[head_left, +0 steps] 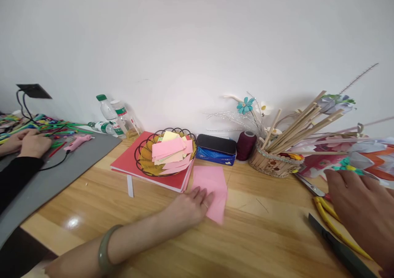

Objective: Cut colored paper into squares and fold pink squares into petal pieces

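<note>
1. Nearest, at the right, a dark-bladed tool (335, 243) lies on the table (246, 245), beside a yellow handle (326, 223).
2. The left hand (192, 206) rests palm down on a pink sheet of paper (217, 187); its grip is loose, with fingers a little spread and pinching nothing. On this forearm is a green bangle (106, 249).
3. The right hand (358, 208) is over the yellow handle and near the scissors (309, 185). It is blurred – I cannot tell if its grip holds something.
4. The pink sheet lies flat, just right of a red stack (129, 157), which carries a wicker basket (146, 157) with paper pieces (169, 148).
5. Behind the sheet there is a blue box (212, 157) with a black case (217, 143) on top – then a dark red spool (246, 145) and a wooden pot (267, 161) of sticks (295, 130).
6. At far left, a co-worker's hands (35, 143) are above a grey mat (76, 171), near a pink glue gun (78, 142).
</note>
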`<state>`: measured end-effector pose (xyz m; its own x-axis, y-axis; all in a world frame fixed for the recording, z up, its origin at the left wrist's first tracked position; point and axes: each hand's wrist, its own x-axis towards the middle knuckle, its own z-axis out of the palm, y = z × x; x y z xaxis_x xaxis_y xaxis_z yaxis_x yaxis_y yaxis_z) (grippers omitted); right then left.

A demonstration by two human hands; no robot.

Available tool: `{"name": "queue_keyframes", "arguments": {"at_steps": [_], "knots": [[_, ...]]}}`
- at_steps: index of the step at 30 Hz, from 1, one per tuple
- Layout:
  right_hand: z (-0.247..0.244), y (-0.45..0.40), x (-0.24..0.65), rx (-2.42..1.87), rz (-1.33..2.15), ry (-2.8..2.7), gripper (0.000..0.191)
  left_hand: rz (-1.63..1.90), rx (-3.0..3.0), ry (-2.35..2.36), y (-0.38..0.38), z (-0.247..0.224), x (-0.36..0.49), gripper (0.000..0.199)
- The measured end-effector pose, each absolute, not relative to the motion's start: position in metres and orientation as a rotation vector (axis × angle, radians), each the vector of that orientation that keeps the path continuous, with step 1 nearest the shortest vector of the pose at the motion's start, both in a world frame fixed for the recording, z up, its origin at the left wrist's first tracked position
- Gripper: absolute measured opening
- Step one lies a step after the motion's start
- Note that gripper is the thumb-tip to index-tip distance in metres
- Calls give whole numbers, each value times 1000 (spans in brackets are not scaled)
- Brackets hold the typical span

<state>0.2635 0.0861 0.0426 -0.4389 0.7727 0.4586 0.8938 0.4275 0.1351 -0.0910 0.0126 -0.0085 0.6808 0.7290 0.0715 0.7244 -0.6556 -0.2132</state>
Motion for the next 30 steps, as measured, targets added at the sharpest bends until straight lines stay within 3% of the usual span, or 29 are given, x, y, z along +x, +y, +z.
{"name": "queue_keyframes", "arguments": {"at_steps": [2,7,9,14,18,20,24,27,30], "knots": [[34,72,250,-1366,-542,-2376,36,70,-2665,-1185,13,-3,-89,41],[4,34,165,-1068,296,-2664,70,176,-2700,-1232,14,7,-85,40],[-1,34,139,-1022,320,-2685,77,207,-2697,-1283,14,10,-84,38],[-4,58,153,-853,106,-2776,48,244,-2680,-1334,14,12,-86,37],[5,67,215,-1043,-230,-2665,36,256,-2670,-1347,15,7,-87,38],[15,63,240,-1169,-391,-2582,50,261,-2670,-1342,15,3,-86,39],[34,54,245,-1194,-714,-2525,42,268,-2681,-1332,15,9,-82,41],[41,50,225,-1219,-842,-2612,38,254,-2734,-1360,21,35,-78,65],[41,50,210,-1312,-728,-2692,32,45,-2746,-1282,42,72,-63,45]]}}
